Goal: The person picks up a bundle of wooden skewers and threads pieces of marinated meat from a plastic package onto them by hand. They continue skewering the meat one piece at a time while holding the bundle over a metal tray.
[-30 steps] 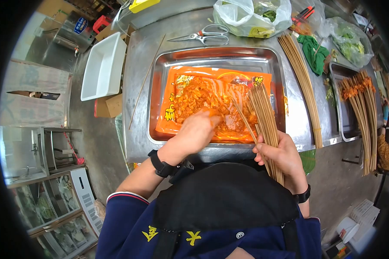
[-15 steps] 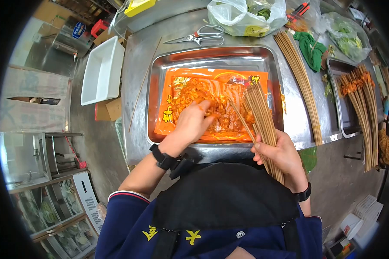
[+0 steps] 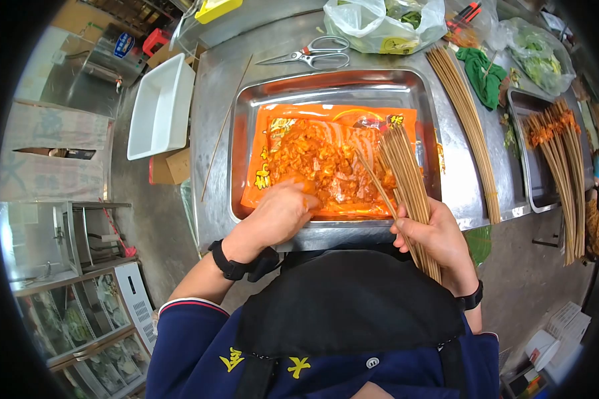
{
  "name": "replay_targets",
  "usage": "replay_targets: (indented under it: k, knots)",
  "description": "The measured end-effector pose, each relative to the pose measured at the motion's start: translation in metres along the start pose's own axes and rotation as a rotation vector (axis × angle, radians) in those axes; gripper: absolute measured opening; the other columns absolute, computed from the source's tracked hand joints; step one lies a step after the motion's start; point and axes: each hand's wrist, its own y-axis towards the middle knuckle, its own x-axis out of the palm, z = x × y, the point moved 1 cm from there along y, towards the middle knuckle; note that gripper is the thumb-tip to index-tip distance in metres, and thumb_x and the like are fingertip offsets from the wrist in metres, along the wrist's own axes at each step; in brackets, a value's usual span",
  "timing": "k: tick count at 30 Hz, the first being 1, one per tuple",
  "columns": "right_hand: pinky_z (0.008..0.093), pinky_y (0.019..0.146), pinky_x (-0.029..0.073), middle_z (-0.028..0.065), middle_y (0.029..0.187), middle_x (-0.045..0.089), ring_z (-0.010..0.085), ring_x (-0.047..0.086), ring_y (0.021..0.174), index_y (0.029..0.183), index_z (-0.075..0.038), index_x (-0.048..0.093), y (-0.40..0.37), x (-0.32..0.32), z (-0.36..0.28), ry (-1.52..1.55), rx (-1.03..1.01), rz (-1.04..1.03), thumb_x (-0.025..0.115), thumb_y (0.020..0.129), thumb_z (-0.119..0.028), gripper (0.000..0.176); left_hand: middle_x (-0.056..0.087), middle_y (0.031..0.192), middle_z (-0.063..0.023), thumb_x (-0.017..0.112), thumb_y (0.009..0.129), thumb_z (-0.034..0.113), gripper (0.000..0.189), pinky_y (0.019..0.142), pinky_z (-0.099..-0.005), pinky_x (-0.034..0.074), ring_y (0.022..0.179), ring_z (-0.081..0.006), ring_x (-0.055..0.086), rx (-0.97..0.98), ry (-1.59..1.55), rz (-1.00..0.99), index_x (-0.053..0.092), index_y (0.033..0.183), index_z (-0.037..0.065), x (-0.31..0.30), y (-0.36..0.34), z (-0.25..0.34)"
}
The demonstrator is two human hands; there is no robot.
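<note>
My right hand (image 3: 436,233) is wrapped round a thick bundle of wooden skewers (image 3: 406,173), with one skewer held apart at its left side. The skewers' upper ends lean over the orange package (image 3: 406,116) in the metal tray (image 3: 333,78). Red-orange marinated meat pieces (image 3: 319,159) are spread on the package. At the tray's front left edge, my left hand (image 3: 283,213) is low over the package, fingers curled and orange with sauce; what they hold, if anything, is hidden.
Scissors (image 3: 306,54) lie behind the tray. A long skewer bundle (image 3: 466,126) and a green cloth (image 3: 479,76) lie to the right, near a dark tray (image 3: 536,169) with loaded skewers (image 3: 552,126). A white bin (image 3: 160,106) stands left; a plastic bag (image 3: 386,30) sits behind.
My left hand has moved from the middle of the meat toward the tray's front left edge, and its fingers have curled in. My right hand keeps its hold on the skewers.
</note>
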Motion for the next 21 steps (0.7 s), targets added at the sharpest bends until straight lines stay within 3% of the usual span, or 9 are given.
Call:
replay_targets:
  k: [4,7,9,10,12,13,15,17,21]
  knots:
    - [0.0233,0.053,0.049,0.0098,0.077,0.058,0.0118,0.058,0.061,0.09,0.002,0.05,0.002,-0.004,-0.001,0.0,0.01,0.024,0.053,0.08,-0.003,0.012,0.058,0.075,-0.0127,0.057,0.074,0.009,0.018,0.072,-0.04,0.043,0.079,-0.0314,0.053,-0.037,-0.133,-0.202,0.063,0.091,0.006,0.012,0.004,-0.001]
    - [0.0231,0.053,0.049,0.0098,0.077,0.058,0.0118,0.058,0.061,0.09,0.002,0.05,0.003,-0.004,0.002,0.015,0.002,0.011,0.053,0.08,-0.002,0.011,0.058,0.076,-0.013,0.056,0.075,0.008,0.02,0.072,-0.0406,0.043,0.08,-0.0312,0.053,-0.146,-0.011,-0.129,0.062,0.094,0.006,0.014,0.005,0.009]
    - [0.0227,0.053,0.049,0.0091,0.076,0.058,0.0115,0.058,0.06,0.091,0.001,0.05,0.004,-0.006,0.002,0.009,0.003,0.012,0.055,0.08,-0.002,0.012,0.058,0.079,-0.0157,0.054,0.074,0.008,0.016,0.069,-0.0419,0.045,0.08,-0.0317,0.055,-0.186,-0.008,0.089,0.061,0.088,0.004,0.018,0.008,0.009]
    - [0.0223,0.052,0.049,0.0084,0.075,0.058,0.0111,0.058,0.058,0.091,-0.001,0.05,0.005,-0.006,0.002,0.004,0.003,0.015,0.056,0.08,-0.003,0.013,0.058,0.079,-0.0157,0.054,0.074,0.008,0.016,0.069,-0.0419,0.045,0.08,-0.0317,0.055,-0.188,-0.007,0.093,0.061,0.088,0.004,0.019,0.009,0.008]
    - [0.0223,0.052,0.049,0.0083,0.075,0.058,0.011,0.058,0.058,0.091,-0.001,0.05,0.004,-0.004,0.0,0.003,0.009,0.02,0.056,0.08,-0.003,0.013,0.057,0.077,-0.0172,0.057,0.073,0.009,0.014,0.069,-0.0412,0.045,0.077,-0.0322,0.055,-0.145,-0.188,0.295,0.06,0.086,0.003,0.016,0.01,0.004]
    - [0.0223,0.052,0.049,0.0083,0.075,0.058,0.0109,0.058,0.058,0.091,-0.001,0.05,0.003,-0.003,0.0,0.003,0.016,0.029,0.056,0.08,-0.002,0.013,0.057,0.077,-0.0172,0.057,0.073,0.009,0.014,0.069,-0.0412,0.045,0.077,-0.0322,0.055,-0.147,-0.187,0.295,0.06,0.086,0.003,0.012,0.011,0.005]
    - [0.0223,0.052,0.049,0.0083,0.075,0.058,0.0108,0.058,0.058,0.091,-0.001,0.05,0.003,-0.002,0.0,0.001,0.019,0.025,0.056,0.08,-0.003,0.013,0.057,0.076,-0.0188,0.059,0.072,0.01,0.011,0.068,-0.042,0.045,0.076,-0.033,0.056,-0.455,-0.282,0.271,0.058,0.081,0.002,0.001,0.012,0.004]
    - [0.0223,0.052,0.049,0.0083,0.074,0.058,0.0107,0.058,0.058,0.091,-0.001,0.05,0.004,-0.001,0.0,-0.004,0.018,0.019,0.056,0.08,-0.003,0.012,0.057,0.075,-0.0185,0.06,0.071,0.011,0.011,0.066,-0.0439,0.045,0.074,-0.0349,0.056,-0.453,-0.165,0.288,0.056,0.077,0.003,0.012,0.019,0.002]
    - [0.0226,0.052,0.049,0.0085,0.075,0.058,0.0113,0.058,0.058,0.091,-0.001,0.05,0.005,-0.002,0.002,0.003,0.006,-0.004,0.056,0.08,-0.002,0.013,0.059,0.075,-0.0174,0.061,0.072,0.015,0.02,0.064,-0.0422,0.045,0.073,-0.0338,0.058,-0.498,0.011,0.233,0.059,0.09,0.005,0.021,0.035,0.012]
